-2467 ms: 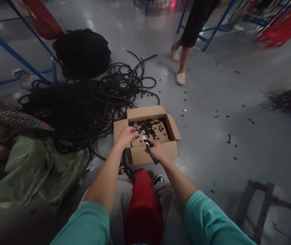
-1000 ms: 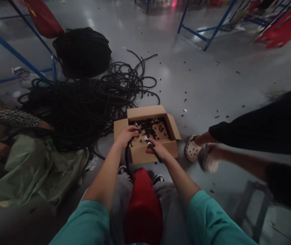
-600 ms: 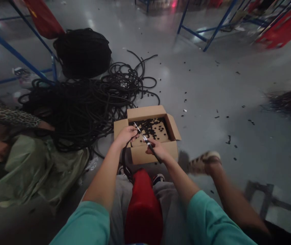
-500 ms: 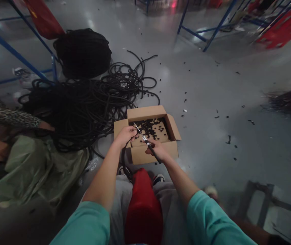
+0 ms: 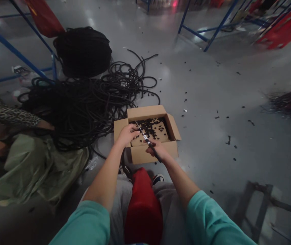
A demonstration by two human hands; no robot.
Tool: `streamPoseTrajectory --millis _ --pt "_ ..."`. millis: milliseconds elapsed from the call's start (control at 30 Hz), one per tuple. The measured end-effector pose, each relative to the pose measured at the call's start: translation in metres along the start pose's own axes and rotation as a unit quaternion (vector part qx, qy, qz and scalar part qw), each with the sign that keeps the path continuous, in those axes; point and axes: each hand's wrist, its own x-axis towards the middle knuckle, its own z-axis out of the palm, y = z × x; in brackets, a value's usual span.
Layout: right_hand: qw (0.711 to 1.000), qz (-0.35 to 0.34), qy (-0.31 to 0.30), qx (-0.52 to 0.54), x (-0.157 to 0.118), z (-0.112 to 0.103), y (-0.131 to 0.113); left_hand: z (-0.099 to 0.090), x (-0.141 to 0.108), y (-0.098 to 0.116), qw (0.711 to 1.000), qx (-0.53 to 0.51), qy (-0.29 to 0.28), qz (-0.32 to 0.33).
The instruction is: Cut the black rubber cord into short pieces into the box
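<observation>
Now the left hand [image 5: 127,133] pinches the limp, light black tubing [image 5: 124,160] close to its stiffer cut end over the cardboard box [image 5: 150,152]'s near edge, while the right hand [image 5: 158,152] grips the scissors [image 5: 146,140] by their handles.

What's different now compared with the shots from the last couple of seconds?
A passer-by who crossed the floor from the far racks to the right of the cardboard box has gone from view. The right hand still grips the scissors, the left hand still holds the black tube over the box; both barely shifted. The hose pile is unchanged.
</observation>
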Motion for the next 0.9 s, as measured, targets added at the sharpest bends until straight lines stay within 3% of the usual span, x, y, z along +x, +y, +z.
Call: streamPoseTrajectory --millis 133,333,700,767,900 --pt "1.0 -0.026 -0.009 0.009 0.001 0.0 0.001 -0.001 -0.002 0.005 0.999 0.041 -0.008 0.008" --pt "0.998 -0.046 -0.032 0.037 -0.001 0.004 0.003 -0.006 -0.008 0.019 0.995 0.038 -0.086 -0.025" --pt "0.999 -0.037 -0.009 -0.029 -0.005 0.006 -0.002 -0.016 -0.009 0.022 0.994 0.06 -0.079 -0.038" --pt "0.999 -0.033 0.003 -0.032 -0.004 0.006 -0.002 -0.015 -0.006 0.017 0.995 0.056 -0.079 -0.024" --pt "1.0 -0.01 0.017 -0.013 -0.003 0.004 -0.001 -0.012 0.0 0.002 0.992 0.083 -0.072 0.068"
